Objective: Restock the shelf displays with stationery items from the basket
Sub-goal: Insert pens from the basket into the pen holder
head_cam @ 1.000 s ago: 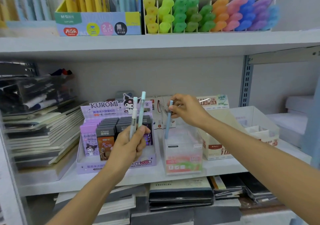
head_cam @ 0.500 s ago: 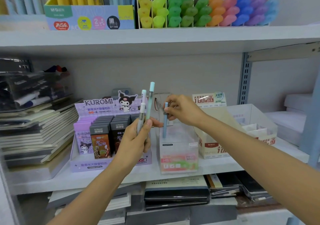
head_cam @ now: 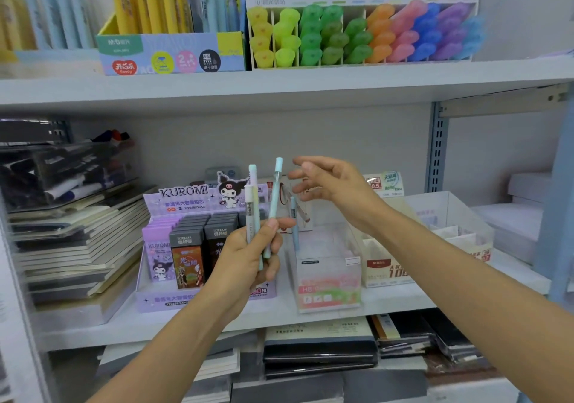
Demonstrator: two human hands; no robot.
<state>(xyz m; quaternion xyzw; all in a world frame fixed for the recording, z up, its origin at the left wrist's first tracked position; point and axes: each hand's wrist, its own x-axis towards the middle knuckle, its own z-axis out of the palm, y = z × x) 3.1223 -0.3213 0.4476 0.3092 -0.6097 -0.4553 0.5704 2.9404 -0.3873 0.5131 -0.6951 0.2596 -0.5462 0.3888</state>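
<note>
The right hand (head_cam: 335,188) has let go! A second ago it pinched the top of the blue pen (head_cam: 294,225); now its grip is loose, fingers spread and empty, lifted to centre frame just right of the pastel pens (head_cam: 273,210). The blue pen stands alone in the clear box (head_cam: 329,266) on the shelf (head_cam: 310,312), below that open grip and apart from it, slim, pale and leaning slightly. The left hand (head_cam: 248,256) keeps its grip wrapped round the pastel pens, upright, in front of the Kuromi display (head_cam: 186,197).
</note>
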